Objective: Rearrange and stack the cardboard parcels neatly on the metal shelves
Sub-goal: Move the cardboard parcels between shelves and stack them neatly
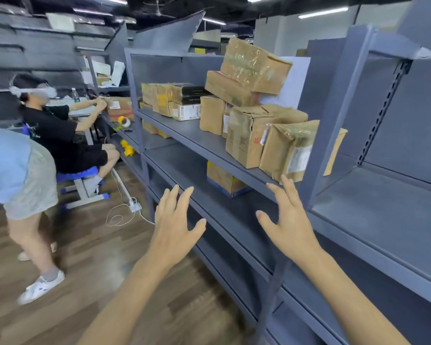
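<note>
Both hands are spread flat and empty, my left hand lower, my right hand almost under the nearest parcel, which overhangs the shelf edge just above its fingertips.

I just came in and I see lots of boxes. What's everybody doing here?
Someone is tidying cardboard parcels on a grey metal shelf. Right now both hands are empty: the left hand and the right hand reach toward the shelf with fingers spread, holding nothing. The parcels sit in a messy pile, the top parcel tilted. One lone box stands on the shelf below. Nearby, a seated person handles another box.
</note>
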